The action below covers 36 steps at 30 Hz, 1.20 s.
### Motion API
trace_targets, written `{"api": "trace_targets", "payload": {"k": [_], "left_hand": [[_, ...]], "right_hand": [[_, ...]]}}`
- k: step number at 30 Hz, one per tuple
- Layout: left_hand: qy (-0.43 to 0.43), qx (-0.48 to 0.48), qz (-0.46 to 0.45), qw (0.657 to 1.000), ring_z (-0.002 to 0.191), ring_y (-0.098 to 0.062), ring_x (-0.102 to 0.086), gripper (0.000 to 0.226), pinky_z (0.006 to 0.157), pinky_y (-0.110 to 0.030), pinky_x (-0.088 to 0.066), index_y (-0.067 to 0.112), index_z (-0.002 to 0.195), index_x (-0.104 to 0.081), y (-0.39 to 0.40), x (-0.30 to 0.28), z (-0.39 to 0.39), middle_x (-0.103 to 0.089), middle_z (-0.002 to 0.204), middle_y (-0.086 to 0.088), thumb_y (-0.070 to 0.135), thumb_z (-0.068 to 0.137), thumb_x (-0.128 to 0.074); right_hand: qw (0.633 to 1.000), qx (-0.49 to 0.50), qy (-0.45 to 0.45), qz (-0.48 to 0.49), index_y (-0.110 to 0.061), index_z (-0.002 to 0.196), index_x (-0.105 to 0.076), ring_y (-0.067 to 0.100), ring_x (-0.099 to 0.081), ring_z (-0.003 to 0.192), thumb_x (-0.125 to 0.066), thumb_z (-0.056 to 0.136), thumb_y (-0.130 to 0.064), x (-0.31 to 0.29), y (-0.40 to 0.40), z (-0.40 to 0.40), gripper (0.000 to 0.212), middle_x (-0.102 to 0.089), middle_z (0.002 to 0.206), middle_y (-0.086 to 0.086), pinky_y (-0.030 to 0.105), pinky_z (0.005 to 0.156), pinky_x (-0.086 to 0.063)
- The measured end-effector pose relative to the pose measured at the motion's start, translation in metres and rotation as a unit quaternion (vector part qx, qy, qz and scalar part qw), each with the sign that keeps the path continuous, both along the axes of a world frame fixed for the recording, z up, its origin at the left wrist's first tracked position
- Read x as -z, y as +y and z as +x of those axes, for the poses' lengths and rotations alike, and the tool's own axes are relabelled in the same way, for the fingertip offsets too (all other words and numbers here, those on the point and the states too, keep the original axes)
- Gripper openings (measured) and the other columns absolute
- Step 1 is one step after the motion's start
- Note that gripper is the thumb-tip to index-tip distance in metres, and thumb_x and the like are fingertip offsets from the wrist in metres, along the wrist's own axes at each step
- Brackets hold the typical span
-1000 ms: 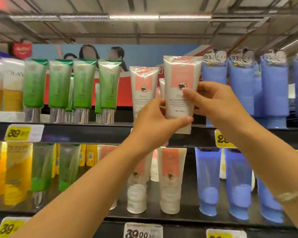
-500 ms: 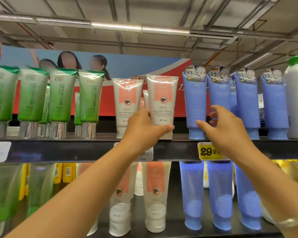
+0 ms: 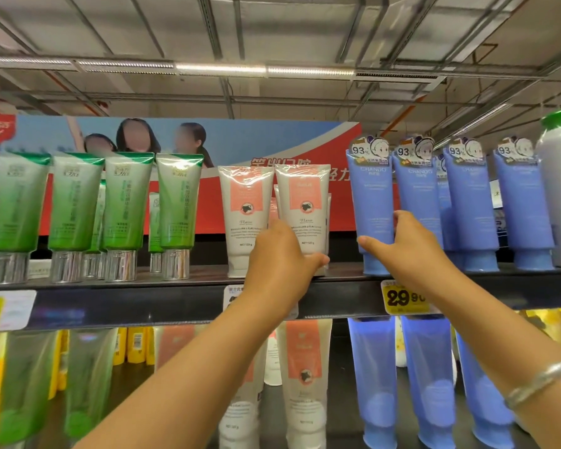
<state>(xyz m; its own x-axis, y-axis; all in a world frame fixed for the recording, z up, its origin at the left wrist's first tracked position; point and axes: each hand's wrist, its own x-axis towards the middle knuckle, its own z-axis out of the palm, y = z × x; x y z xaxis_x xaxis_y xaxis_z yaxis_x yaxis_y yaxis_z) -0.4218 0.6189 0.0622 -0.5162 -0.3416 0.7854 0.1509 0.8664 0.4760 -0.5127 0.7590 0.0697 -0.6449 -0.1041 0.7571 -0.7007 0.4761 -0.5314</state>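
Wrapping the left hand (image 3: pixel 279 264) round the lower end of the right-hand white-and-pink tube (image 3: pixel 303 209), centre of frame, standing cap down on the top shelf (image 3: pixel 175 306); thumb hooking under its right edge. Clasping the leftmost blue tube (image 3: pixel 371 196), right of centre, with the right hand (image 3: pixel 408 247): thumb across the front, fingers curling behind. Risking a topple: tugging either tube sideways and probably knocking the close-packed neighbours over the shelf lip; risking a slip on the glossy wrap too. Counting along the top shelf: four green tubes (image 3: pixel 75 202) in front at left, at least three more peeking behind; two white-and-pink in front, at least one behind; four blue in front, one more glimpsed behind. Noting two yellow price tags (image 3: pixel 402 298) on the shelf edge.
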Motion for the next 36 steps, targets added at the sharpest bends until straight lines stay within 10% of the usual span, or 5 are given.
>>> {"api": "trace_targets", "payload": {"k": [16,22,28,36], "left_hand": [[-0.032,-0.033,-0.032,0.998,0.111,-0.026,-0.054,0.045,0.073,-0.025,-0.037,0.009,0.119,-0.047,0.003,-0.002,0.007,-0.056,0.122,-0.01,0.028,0.084,-0.068],[0.046,0.097,0.017,0.994,0.096,-0.007,-0.059,0.05,0.082,-0.021,-0.047,0.02,0.13,-0.047,0.009,0.008,0.036,-0.057,0.121,0.002,0.027,0.084,-0.067],[0.038,0.315,0.199,0.927,0.093,-0.007,-0.066,0.024,0.086,-0.034,-0.056,0.024,0.106,-0.065,0.014,0.061,0.055,-0.071,0.097,0.008,0.03,0.082,-0.066],[0.01,0.442,0.362,0.821,0.09,-0.013,-0.07,0.037,0.076,-0.022,-0.056,0.02,0.099,-0.067,0.021,0.149,0.067,-0.074,0.094,0.001,0.037,0.067,-0.065]], "right_hand": [[0.985,-0.115,0.034,-0.122,-0.01,0.125,-0.046,0.017,-0.056,0.101,-0.07,0.082,-0.024,0.005,0.002,0.017,0.051,-0.055,0.117,0.003,0.026,0.077,-0.05],[0.96,-0.229,0.016,-0.163,-0.024,0.113,-0.048,0.014,-0.063,0.099,-0.071,0.08,-0.025,0.014,0.005,0.058,0.041,-0.063,0.112,-0.002,0.036,0.086,-0.054],[0.93,-0.307,-0.063,-0.193,-0.014,0.119,-0.053,0.022,-0.067,0.098,-0.07,0.08,-0.018,0.049,0.005,0.088,0.043,-0.069,0.107,0.007,0.048,0.086,-0.054],[0.904,-0.326,-0.151,-0.232,-0.013,0.115,-0.052,0.018,-0.07,0.085,-0.072,0.074,-0.016,0.125,-0.003,0.111,0.046,-0.073,0.094,0.007,0.028,0.071,-0.056]]}}
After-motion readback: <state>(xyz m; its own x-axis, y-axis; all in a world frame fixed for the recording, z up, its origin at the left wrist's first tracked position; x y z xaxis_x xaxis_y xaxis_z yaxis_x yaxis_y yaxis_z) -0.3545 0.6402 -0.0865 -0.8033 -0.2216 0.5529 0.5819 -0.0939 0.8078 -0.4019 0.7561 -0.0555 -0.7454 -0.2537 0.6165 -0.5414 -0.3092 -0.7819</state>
